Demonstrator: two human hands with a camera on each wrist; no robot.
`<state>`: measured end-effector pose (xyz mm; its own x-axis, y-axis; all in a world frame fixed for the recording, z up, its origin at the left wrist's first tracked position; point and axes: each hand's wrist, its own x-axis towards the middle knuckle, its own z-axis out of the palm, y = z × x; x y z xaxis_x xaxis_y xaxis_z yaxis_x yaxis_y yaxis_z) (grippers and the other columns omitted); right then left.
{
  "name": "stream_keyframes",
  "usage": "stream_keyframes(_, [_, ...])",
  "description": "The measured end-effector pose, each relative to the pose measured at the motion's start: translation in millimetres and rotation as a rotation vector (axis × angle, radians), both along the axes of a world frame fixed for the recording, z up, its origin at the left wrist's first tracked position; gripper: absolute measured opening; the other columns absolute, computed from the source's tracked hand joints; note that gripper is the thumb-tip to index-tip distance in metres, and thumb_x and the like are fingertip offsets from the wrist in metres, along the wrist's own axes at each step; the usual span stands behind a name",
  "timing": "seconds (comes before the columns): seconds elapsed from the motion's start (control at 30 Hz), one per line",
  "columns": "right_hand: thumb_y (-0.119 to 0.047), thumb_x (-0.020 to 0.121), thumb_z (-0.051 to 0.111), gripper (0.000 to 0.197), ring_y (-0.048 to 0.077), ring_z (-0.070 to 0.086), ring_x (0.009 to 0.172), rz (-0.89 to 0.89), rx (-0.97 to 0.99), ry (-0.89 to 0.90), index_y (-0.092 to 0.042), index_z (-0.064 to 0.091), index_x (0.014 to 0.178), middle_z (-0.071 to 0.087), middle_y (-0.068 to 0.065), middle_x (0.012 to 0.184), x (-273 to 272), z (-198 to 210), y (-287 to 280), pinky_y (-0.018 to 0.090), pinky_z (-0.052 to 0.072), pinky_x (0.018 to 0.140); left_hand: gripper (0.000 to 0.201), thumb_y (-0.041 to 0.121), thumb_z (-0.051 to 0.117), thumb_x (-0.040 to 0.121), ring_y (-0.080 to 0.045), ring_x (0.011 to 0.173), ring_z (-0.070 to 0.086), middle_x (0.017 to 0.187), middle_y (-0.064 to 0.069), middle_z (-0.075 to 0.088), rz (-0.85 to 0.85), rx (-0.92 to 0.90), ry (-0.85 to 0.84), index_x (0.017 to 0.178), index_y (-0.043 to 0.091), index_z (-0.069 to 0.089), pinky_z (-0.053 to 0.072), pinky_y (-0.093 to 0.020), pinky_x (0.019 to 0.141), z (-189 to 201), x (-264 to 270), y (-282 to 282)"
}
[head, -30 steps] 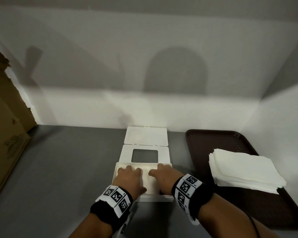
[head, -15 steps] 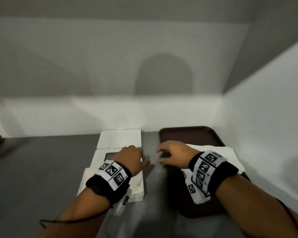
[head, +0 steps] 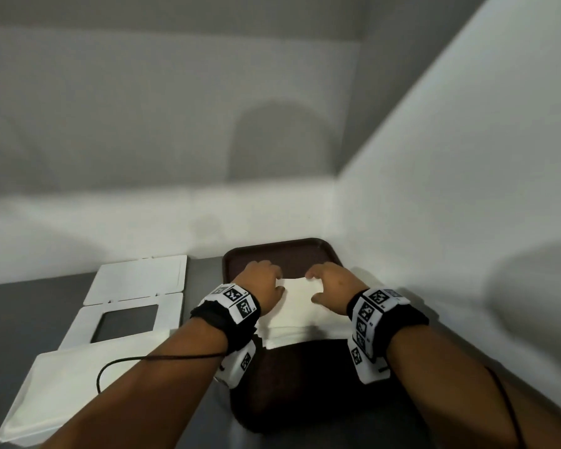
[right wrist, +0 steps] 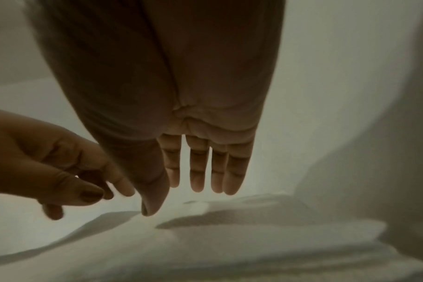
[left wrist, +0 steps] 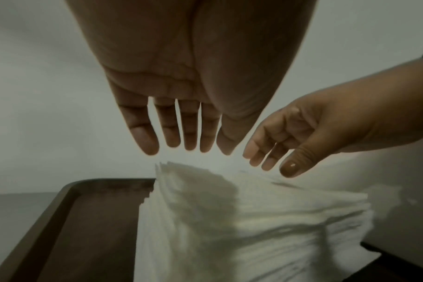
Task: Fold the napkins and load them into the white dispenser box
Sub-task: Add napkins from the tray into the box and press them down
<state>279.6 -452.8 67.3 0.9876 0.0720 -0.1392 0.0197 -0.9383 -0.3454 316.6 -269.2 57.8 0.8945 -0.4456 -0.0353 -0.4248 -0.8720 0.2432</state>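
Hovering just above napkin stack (head: 300,314): L hand (head: 262,284) & R hand (head: 332,285), fingers straight.

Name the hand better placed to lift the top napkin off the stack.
Probably the right hand: its thumb hovers nearest the napkin stack. The left hand hangs open over the corner.

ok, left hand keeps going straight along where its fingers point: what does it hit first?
Most likely the stack of napkins on the brown tray. The left hand hovers with straight fingers aimed at the stack's far edge, a gap showing between. Depth is unclear; it might just clear that edge.
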Motion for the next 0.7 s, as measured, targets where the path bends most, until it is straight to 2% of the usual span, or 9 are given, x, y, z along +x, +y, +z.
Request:
stream_keyframes(0.07, [-0.024, 0.082, 0.07, 0.056, 0.021, 0.049, 0.125, 0.023, -0.02, 0.008, -0.024, 0.049, 0.134, 0.05, 0.001, 0.136, 4, -4, -2, 0.038, 0.042, 0.104, 0.045, 0.031, 0.049, 0.093, -0.025, 0.136, 0.031, 0.147, -0.001, 0.036, 0.035, 0.024, 0.025, 0.137, 0.02, 0.045, 0.034, -0.042, 0.109, -9, 5, -7])
stream_keyframes(0.13, [-0.026, 0.083, 0.069, 0.061, 0.023, 0.044, 0.129, 0.061, -0.055, 0.028, -0.024, 0.044, 0.139, 0.048, 0.002, 0.14, 7, -7, -1, 0.039, 0.041, 0.106, 0.048, 0.032, 0.046, 0.095, -0.025, 0.139, 0.027, 0.151, -0.001, 0.032, 0.078, 0.059, 0.064, 0.141, 0.019, 0.039, 0.035, -0.047, 0.109, -15, 7, -10])
stream_keyframes(0.27, [-0.026, 0.086, 0.065, 0.063, 0.026, 0.041, 0.132, 0.106, -0.074, 0.048, -0.023, 0.039, 0.144, 0.045, 0.003, 0.143, 10, -10, 0, 0.037, 0.038, 0.107, 0.043, 0.039, 0.05, 0.092, -0.026, 0.129, 0.038, 0.134, -0.002, 0.046, 0.12, 0.121, 0.058, 0.131, 0.021, 0.047, 0.042, -0.046, 0.1, -18, 7, -12])
stream_keyframes(0.37, [-0.025, 0.086, 0.065, 0.063, 0.027, 0.039, 0.132, 0.126, -0.065, 0.026, -0.023, 0.039, 0.144, 0.046, 0.003, 0.142, 12, -9, 1, 0.038, 0.038, 0.106, 0.034, 0.039, 0.059, 0.087, -0.023, 0.121, 0.042, 0.122, 0.0, 0.048, 0.136, 0.063, -0.002, 0.118, 0.024, 0.054, 0.045, -0.041, 0.092, -13, 7, -13])
stream_keyframes(0.5, [-0.026, 0.086, 0.066, 0.064, 0.027, 0.038, 0.132, 0.144, -0.05, 0.009, -0.023, 0.037, 0.144, 0.044, 0.004, 0.142, 13, -8, 4, 0.04, 0.039, 0.106, 0.025, 0.033, 0.06, 0.085, -0.021, 0.114, 0.045, 0.115, 0.002, 0.05, 0.109, 0.029, -0.065, 0.108, 0.024, 0.057, 0.047, -0.037, 0.087, -6, 6, -12])
stream_keyframes(0.63, [-0.027, 0.087, 0.066, 0.066, 0.026, 0.037, 0.135, 0.149, -0.007, -0.017, -0.023, 0.036, 0.145, 0.043, 0.004, 0.145, 11, -8, 7, 0.042, 0.037, 0.109, 0.007, 0.024, 0.056, 0.082, -0.02, 0.091, 0.058, 0.095, 0.003, 0.063, 0.111, -0.143, -0.023, 0.088, 0.024, 0.053, 0.048, -0.033, 0.076, 1, -2, -12])
stream_keyframes(0.7, [-0.027, 0.086, 0.066, 0.063, 0.026, 0.04, 0.133, 0.153, 0.025, -0.021, -0.022, 0.039, 0.143, 0.046, 0.004, 0.142, 10, -7, 8, 0.042, 0.039, 0.107, 0.008, 0.022, 0.057, 0.08, -0.018, 0.079, 0.059, 0.081, 0.006, 0.063, 0.09, -0.276, -0.003, 0.083, 0.024, 0.051, 0.046, -0.029, 0.069, 4, -8, -12])
